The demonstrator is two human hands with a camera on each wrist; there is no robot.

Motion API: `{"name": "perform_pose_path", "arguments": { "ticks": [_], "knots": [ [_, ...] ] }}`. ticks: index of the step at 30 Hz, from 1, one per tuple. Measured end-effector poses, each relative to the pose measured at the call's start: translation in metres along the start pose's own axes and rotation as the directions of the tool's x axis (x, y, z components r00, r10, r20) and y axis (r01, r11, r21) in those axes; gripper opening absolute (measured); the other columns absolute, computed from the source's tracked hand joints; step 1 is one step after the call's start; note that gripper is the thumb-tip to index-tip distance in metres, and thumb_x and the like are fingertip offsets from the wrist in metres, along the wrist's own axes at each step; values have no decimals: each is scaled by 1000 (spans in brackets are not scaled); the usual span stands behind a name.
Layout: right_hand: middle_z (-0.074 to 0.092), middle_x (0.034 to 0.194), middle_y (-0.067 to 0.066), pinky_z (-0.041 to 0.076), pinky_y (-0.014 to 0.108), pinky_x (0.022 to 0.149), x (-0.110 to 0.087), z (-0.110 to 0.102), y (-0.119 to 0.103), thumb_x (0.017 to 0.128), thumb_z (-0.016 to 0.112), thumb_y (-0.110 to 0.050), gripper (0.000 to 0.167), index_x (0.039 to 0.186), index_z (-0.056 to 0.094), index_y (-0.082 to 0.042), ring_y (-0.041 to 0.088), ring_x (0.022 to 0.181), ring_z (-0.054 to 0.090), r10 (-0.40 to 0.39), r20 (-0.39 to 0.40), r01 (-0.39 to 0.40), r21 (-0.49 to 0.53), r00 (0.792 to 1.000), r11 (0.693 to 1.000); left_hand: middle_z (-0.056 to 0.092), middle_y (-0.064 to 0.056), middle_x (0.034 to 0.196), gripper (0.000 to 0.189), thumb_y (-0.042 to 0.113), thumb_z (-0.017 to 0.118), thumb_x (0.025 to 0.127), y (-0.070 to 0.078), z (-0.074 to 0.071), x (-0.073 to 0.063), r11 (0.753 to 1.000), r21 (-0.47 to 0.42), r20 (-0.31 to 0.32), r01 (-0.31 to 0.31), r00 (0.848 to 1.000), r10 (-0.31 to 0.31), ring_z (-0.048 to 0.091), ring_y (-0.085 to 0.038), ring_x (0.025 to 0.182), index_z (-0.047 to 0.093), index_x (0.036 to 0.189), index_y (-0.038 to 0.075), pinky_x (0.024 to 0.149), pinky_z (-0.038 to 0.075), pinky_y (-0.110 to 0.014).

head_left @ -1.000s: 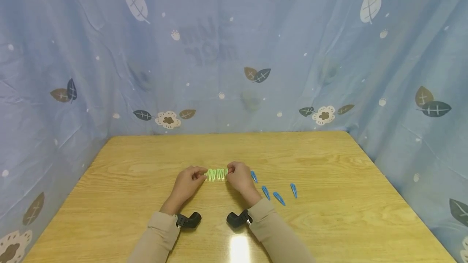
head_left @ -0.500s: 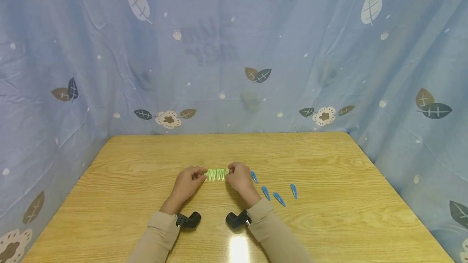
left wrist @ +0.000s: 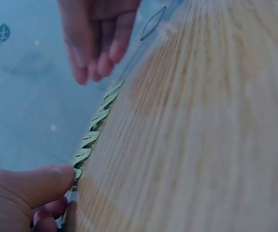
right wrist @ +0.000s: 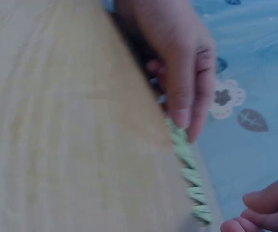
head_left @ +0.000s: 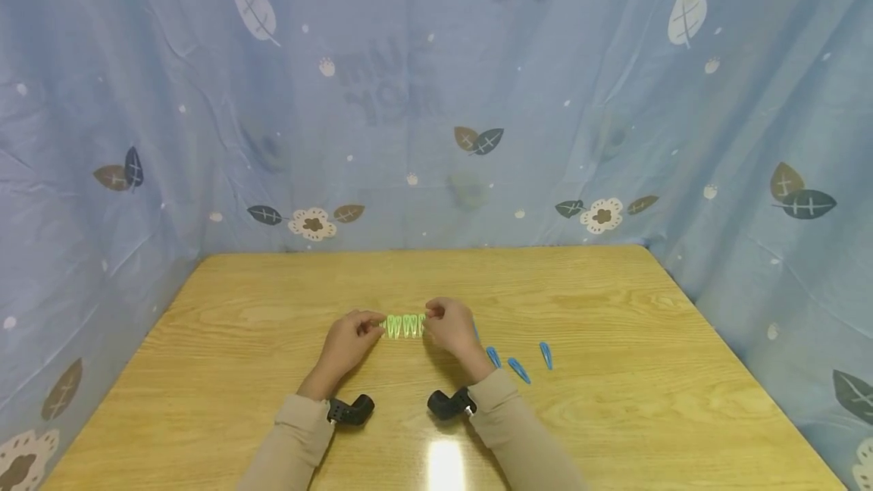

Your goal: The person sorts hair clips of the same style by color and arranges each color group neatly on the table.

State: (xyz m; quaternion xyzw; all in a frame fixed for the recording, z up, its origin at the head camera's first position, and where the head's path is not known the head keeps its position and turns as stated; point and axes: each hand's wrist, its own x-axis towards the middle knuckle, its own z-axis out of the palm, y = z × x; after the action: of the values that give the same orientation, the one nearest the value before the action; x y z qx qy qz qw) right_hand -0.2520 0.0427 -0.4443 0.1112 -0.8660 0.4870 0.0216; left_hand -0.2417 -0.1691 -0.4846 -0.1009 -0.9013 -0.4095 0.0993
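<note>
Light green snap hair clips point(head_left: 398, 326) lie side by side in a row on the wooden table. My left hand point(head_left: 346, 345) pinches the clip at the row's left end between thumb and fingers; that clip point(left wrist: 78, 173) is partly covered by the thumb. At the row's right end is my right hand point(head_left: 452, 328), its fingers relaxed and slightly bent, with nothing held. In the left wrist view the fingers of the right hand point(left wrist: 102, 43) hang loosely beyond the far end of the row.
Several blue snap hair clips point(head_left: 519, 370) are scattered to the right of my right hand, one mostly hidden behind the wrist. The wooden table point(head_left: 273, 279) is walled by a blue patterned curtain point(head_left: 409, 97). A black wrist mount point(head_left: 352, 410) sits on each cuff.
The right hand has let go of the green clip at the row's right end and drawn slightly right, covering more of the nearest blue clip. The left hand stays put.
</note>
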Motion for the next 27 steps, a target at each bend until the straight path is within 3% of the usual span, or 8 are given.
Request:
{"name": "perform_pose_path", "arguments": {
  "ticks": [5, 12, 22, 27],
  "knots": [
    [66, 105, 14, 52, 37, 82, 0, -18, -3, 90, 63, -5, 28, 116, 63, 5, 30, 97, 63, -15, 30, 11, 103, 999, 995, 55, 3, 76, 20, 13, 72, 87, -1, -1, 2, 1000, 4, 2, 8, 1000, -8, 46, -12, 65, 73, 107, 9, 59, 41, -26],
    [64, 115, 17, 50, 40, 87, -5, -49, 8, 92, 64, -6, 29, 119, 63, 2, 31, 105, 60, -2, 8, 0, 223, 1000, 975, 55, 3, 76, 22, 14, 71, 87, 0, -2, 1, 1000, 0, 8, 3, 1000, -3, 46, -11, 65, 72, 109, 9, 58, 41, -25],
    [60, 122, 18, 47, 40, 93, -20, -89, 36, 94, 62, -12, 34, 125, 59, 3, 30, 112, 57, 80, 24, -84, 235, 996, 968, 54, 2, 76, 23, 14, 71, 88, 2, -3, 1, 1000, -11, -1, 19, 1000, -19, 45, -12, 65, 72, 109, 9, 57, 39, -26],
    [61, 121, 20, 49, 38, 90, -29, -103, 47, 94, 62, -11, 33, 123, 60, 5, 31, 110, 59, 58, -6, -56, 178, 998, 982, 53, 3, 76, 22, 14, 71, 87, 1, -1, 0, 1000, -14, -6, -2, 1000, 2, 44, -11, 63, 72, 109, 8, 56, 39, -25]
  ]
}}
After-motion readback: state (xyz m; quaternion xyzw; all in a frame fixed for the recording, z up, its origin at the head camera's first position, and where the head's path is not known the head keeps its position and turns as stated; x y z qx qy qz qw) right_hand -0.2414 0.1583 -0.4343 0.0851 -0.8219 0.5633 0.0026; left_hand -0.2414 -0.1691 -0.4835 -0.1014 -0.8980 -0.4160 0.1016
